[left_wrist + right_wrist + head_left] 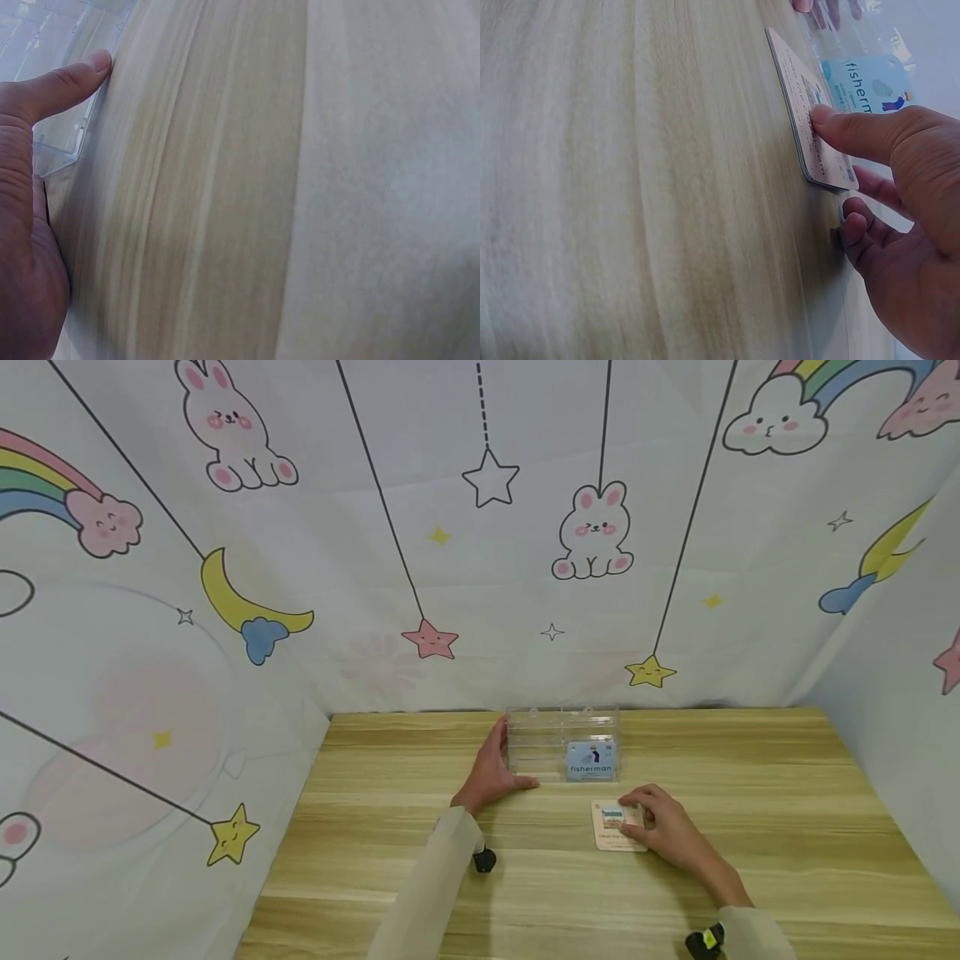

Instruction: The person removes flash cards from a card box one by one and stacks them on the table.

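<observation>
A clear plastic card holder (536,752) with several compartments stands near the table's back edge. My left hand (491,777) holds its left end, thumb along the front and fingers at the side; the left wrist view shows the thumb on the holder's lower edge (84,142). In the lower right compartment sits a blue card (591,761) marked "fisherman". In front of the holder, my right hand (663,827) pinches a small stack of cream cards (606,837) between thumb and fingers. The right wrist view shows this stack (799,97) tilted, its top card carrying a picture and partly hidden text.
The wood-grain table (390,827) spreads out around both hands. A white cloth (540,610) printed with bunnies, stars and rainbows hangs behind and at the sides. Black wrist devices (484,860) sit at both cuffs.
</observation>
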Demonstrator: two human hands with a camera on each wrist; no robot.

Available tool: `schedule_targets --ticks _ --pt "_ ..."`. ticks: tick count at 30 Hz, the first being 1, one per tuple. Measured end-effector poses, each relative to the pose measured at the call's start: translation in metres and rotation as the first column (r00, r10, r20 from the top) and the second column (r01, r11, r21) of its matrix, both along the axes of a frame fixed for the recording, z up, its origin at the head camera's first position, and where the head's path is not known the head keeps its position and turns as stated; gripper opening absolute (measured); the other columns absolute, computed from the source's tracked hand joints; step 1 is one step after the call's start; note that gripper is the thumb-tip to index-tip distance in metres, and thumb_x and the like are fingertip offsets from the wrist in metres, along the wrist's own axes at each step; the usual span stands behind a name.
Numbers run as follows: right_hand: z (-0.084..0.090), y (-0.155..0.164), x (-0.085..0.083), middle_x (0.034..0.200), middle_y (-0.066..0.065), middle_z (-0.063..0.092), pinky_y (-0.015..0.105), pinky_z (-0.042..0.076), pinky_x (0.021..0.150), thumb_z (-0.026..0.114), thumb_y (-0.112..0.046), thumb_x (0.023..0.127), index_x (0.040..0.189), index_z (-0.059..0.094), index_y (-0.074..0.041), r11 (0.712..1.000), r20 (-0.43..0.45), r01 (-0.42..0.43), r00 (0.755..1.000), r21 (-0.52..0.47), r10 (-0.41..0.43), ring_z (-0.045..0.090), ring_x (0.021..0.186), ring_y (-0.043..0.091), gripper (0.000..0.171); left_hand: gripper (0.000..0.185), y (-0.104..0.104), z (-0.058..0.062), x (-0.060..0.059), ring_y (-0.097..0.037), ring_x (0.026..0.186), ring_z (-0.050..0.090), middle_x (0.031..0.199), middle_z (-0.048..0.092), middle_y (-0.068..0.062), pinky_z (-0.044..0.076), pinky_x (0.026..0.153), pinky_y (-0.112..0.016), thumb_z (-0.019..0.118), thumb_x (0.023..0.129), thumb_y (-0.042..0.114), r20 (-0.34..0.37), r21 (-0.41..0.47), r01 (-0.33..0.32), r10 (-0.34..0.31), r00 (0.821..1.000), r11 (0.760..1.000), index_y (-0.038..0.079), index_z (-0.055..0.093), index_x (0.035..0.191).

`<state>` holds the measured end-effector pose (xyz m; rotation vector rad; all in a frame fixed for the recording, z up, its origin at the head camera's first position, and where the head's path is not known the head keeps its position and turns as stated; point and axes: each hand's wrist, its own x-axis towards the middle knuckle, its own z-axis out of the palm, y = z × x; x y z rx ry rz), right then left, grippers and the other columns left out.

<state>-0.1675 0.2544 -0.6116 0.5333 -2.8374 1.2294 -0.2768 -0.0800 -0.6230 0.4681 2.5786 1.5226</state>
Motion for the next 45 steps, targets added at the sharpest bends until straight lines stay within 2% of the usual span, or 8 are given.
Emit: schedule_targets --ticks 11,19,23,27,32,36,40,45 --pt "0.001 0.0 0.001 0.121 0.008 0.062 0.028 0.046 0.068 0.084 -0.013 0.089 0.116 0.074 -0.004 1.0 -0.005 -0.018 1.0 0.013 0.018 0.051 0.082 0.014 0.03 0.135 0.0 0.001 0.001 -0.018 0.155 0.024 0.171 0.018 -0.005 0.028 0.122 -0.025 0.1 0.07 0.021 0.006 -0.005 0.001 -0.001 1.0 1.0 0.017 0.007 0.168" --pt "0.001 0.0 0.001 0.121 0.008 0.063 0.03 0.048 0.071 0.084 -0.015 0.089 0.116 0.074 -0.005 0.999 -0.011 -0.017 1.0 0.027 0.017 0.053 0.087 0.014 0.03 0.135 -0.001 0.0 0.002 -0.022 0.155 0.024 0.172 0.018 -0.007 0.029 0.123 -0.03 0.1 0.07 0.022 -0.016 -0.011 0.009 -0.009 1.0 1.0 0.015 0.006 0.168" --pt "0.004 -0.001 0.0 0.12 0.009 0.063 0.03 0.045 0.071 0.084 -0.017 0.09 0.119 0.074 -0.005 1.0 -0.004 0.004 1.0 0.026 -0.004 0.052 0.086 0.016 0.033 0.135 -0.001 0.001 0.003 -0.022 0.155 0.024 0.172 0.017 -0.007 0.029 0.123 -0.031 0.1 0.071 0.022 -0.013 -0.01 0.009 -0.009 1.0 1.0 0.015 0.006 0.168" --pt "0.01 -0.001 -0.001 0.122 0.009 0.064 0.034 0.049 0.079 0.084 -0.02 0.09 0.123 0.073 -0.005 0.999 0.015 0.037 0.999 0.034 -0.038 0.055 0.096 0.02 0.038 0.135 -0.001 0.001 0.003 -0.022 0.155 0.024 0.172 0.017 -0.007 0.029 0.123 -0.031 0.1 0.07 0.022 -0.007 -0.008 0.007 -0.007 1.0 1.0 0.015 0.006 0.168" --pt "0.014 -0.001 -0.008 0.121 0.012 0.065 0.037 0.05 0.08 0.081 -0.019 0.092 0.128 0.07 -0.003 0.999 -0.003 0.039 0.999 0.038 -0.039 0.056 0.096 0.023 0.041 0.135 -0.001 0.002 0.003 -0.025 0.155 0.025 0.171 0.019 -0.01 0.03 0.123 -0.033 0.1 0.07 0.022 -0.013 -0.01 0.004 -0.005 1.0 1.0 0.013 0.007 0.167" --pt "0.016 -0.002 -0.015 0.123 0.014 0.066 0.038 0.05 0.078 0.08 -0.019 0.094 0.131 0.068 -0.001 0.999 -0.025 0.027 0.999 0.019 -0.026 0.056 0.094 0.024 0.043 0.135 -0.001 0.003 0.003 -0.022 0.155 0.026 0.171 0.019 -0.007 0.029 0.123 -0.029 0.1 0.07 0.022 -0.002 -0.02 -0.002 0.002 1.0 1.0 0.015 0.007 0.168" --pt "0.017 -0.005 -0.023 0.12 0.014 0.067 0.039 0.052 0.077 0.079 -0.017 0.095 0.134 0.067 -0.001 0.999 -0.025 0.05 0.998 -0.019 -0.05 0.058 0.093 0.023 0.044 0.135 -0.001 0.003 0.003 -0.021 0.155 0.026 0.171 0.019 -0.006 0.029 0.122 -0.028 0.1 0.07 0.022 -0.002 -0.024 -0.003 0.003 1.0 1.0 0.015 0.007 0.168" --pt "0.02 -0.01 -0.032 0.112 0.012 0.067 0.033 0.051 0.071 0.078 -0.014 0.095 0.137 0.065 -0.002 0.992 -0.032 0.098 0.994 -0.084 -0.101 0.057 0.088 0.021 0.045 0.135 0.0 0.003 0.002 -0.022 0.155 0.026 0.171 0.02 -0.007 0.029 0.123 -0.03 0.1 0.07 0.023 -0.007 -0.017 0.002 -0.002 1.0 1.0 0.015 0.008 0.168"
